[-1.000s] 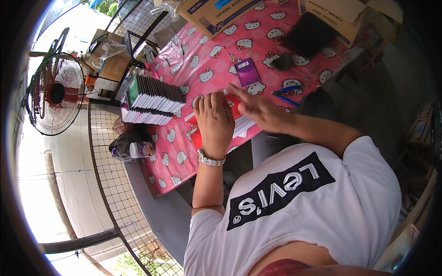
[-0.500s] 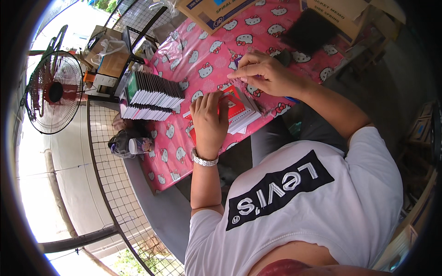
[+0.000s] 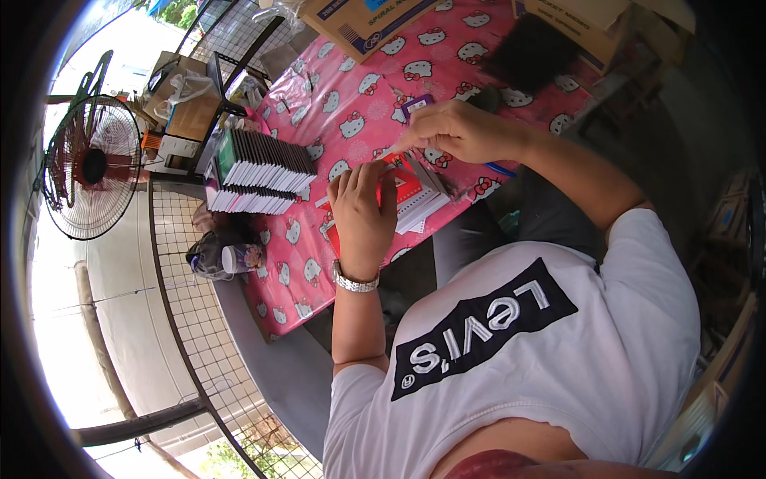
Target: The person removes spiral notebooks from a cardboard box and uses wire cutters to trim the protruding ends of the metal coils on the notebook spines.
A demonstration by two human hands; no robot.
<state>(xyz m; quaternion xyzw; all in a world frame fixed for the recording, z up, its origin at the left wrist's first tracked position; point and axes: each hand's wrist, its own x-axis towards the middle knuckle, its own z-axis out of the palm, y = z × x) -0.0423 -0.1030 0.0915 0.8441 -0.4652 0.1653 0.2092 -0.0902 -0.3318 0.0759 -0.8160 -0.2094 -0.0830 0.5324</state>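
Observation:
A small pile of notepads with white pages (image 3: 431, 199) lies near the table's front edge, a red-covered notepad (image 3: 408, 185) on top. My left hand (image 3: 363, 203), with a metal watch on its wrist, curls its fingers over the left side of the red notepad and grips it. Above the pad's far edge, my right hand (image 3: 459, 132) has thumb and index finger drawn together in a pinch. Whatever lies between those fingertips is too small to make out. Just beyond the right hand rests a small purple object (image 3: 416, 104).
Dark-spined notebooks (image 3: 267, 164) stand stacked to the left on the pink patterned tablecloth (image 3: 351, 124). Cardboard boxes (image 3: 363, 24) and a black mat-like thing (image 3: 535, 52) lie at the back. A jar (image 3: 243, 258), a fan (image 3: 94, 166) and a blue pen-like item (image 3: 500, 169) also show.
My right hand has shifted slightly left, its fingertips closer to the notepad's far edge, uncovering more of the purple object. The left hand keeps its place on the notepad.

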